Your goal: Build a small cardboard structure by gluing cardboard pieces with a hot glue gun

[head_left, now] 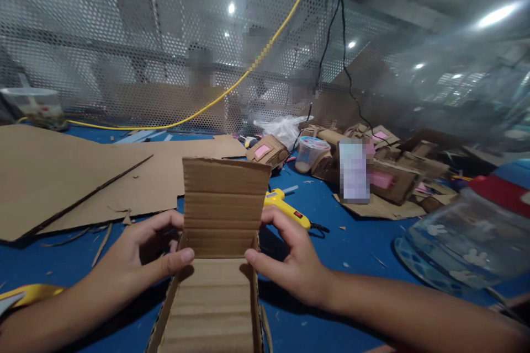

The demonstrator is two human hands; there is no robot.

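Note:
A long, narrow cardboard box (211, 303) with low side walls lies in front of me, its near end cut off by the lower edge of the view. At its far end a creased cardboard flap (226, 198) stands upright. My left hand (155, 256) grips the box's left side near the fold, thumb over the wall and fingers behind. On the other side my right hand (285, 256) holds the right wall the same way, with its fingers partly hidden behind the flap. Just beyond my right hand lies a yellow glue gun (290, 210).
Large cardboard sheets (91, 176) cover the left of the blue table (331, 253). Small cardboard models (393, 176), a phone (354, 171) and a lidded plastic cup (310, 154) stand at back right. A big clear container (459, 237) is at right. A yellow cable (232, 88) hangs across.

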